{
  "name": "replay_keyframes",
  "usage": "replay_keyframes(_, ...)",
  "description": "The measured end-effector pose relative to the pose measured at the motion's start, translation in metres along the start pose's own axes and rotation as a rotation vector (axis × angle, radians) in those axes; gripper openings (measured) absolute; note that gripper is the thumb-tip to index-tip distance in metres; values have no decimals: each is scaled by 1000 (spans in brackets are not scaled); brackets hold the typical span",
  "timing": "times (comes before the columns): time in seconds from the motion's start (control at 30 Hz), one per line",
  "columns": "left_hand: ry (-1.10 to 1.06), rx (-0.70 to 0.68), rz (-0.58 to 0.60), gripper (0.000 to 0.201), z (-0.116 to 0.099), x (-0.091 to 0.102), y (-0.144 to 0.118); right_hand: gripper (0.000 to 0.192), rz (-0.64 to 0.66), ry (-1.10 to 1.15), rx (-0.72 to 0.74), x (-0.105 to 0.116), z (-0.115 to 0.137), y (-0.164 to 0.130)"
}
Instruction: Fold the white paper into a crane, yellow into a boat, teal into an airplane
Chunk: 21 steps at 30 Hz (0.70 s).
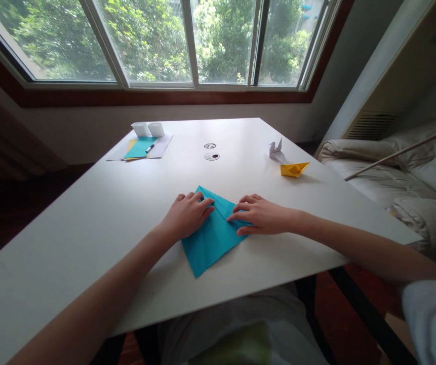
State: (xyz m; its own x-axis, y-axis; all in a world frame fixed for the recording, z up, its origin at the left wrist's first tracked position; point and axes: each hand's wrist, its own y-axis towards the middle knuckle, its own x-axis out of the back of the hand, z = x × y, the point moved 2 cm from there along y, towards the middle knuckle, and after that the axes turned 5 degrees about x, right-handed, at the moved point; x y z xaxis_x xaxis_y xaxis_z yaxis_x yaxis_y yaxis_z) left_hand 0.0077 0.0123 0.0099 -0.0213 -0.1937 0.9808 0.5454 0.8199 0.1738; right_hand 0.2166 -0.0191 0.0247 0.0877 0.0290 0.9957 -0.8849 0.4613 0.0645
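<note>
Presently: one sheet of blue paper point(206, 248), flat at the near edge of a white table point(88, 218), lying under both hands. Left hand point(189, 214), at the sheet's ten o'clock: fingers bent onto the paper, thumb close to forefinger; whether they pinch it cannot be told. Right hand point(263, 215), at two o'clock: thumb and fingers apart, pressing from above. Done: one flap turned along the one o'clock side, its edge running inward from the top corner. Left, by judgement: most of the folding, the six o'clock portion being flat; layers beneath cannot be told. Also listed: yellow paper boat point(290, 170), two o'clock, and white paper bird point(276, 151), one o'clock, both seemingly finished.
</note>
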Motion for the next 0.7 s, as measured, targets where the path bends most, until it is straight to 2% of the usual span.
replay_keyframes(0.17,-85,-3,31,43,6,8,-1,40,-26,-129,-109,4,-13,8)
replay_keyframes(0.37,-287,-144,47,35,1,13,-5,41,-31,-187,-283,2,-34,18)
replay_keyframes(0.57,-341,-280,127,30,-10,8,-10,43,-35,28,-201,0,-57,18)
replay_keyframes(0.7,-258,-250,85,28,-17,4,-8,43,-92,137,-162,10,-60,-2)
